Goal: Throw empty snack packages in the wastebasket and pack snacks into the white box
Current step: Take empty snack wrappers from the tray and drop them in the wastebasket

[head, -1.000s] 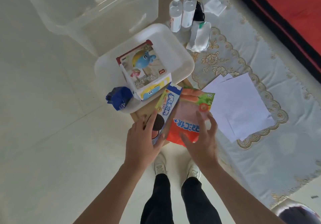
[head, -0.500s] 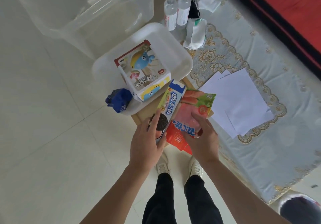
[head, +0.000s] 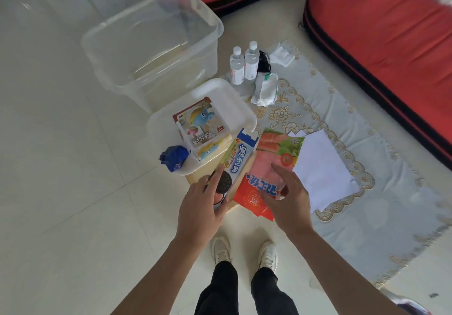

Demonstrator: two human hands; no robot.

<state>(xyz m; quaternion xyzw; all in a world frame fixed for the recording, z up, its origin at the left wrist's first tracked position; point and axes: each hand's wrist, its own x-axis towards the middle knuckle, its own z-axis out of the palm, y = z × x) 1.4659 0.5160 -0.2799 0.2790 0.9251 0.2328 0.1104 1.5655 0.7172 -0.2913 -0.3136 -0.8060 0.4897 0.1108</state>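
Pickup step: left hand [head: 203,207] grips the cookie pack [head: 241,160], right hand [head: 286,197] rests on the red snack bag [head: 254,192] beside it (grip unclear); next, prob. lift both fwd into the white box [head: 215,23].

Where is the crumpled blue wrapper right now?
Head view, left of centre: the crumpled blue wrapper sits at the near-left corner of the white box, beside the cartoon-printed carton.

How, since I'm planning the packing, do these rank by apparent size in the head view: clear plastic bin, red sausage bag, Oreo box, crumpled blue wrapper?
1. clear plastic bin, farthest yet largest
2. red sausage bag
3. Oreo box, narrower; both partly covered, so less sure
4. crumpled blue wrapper
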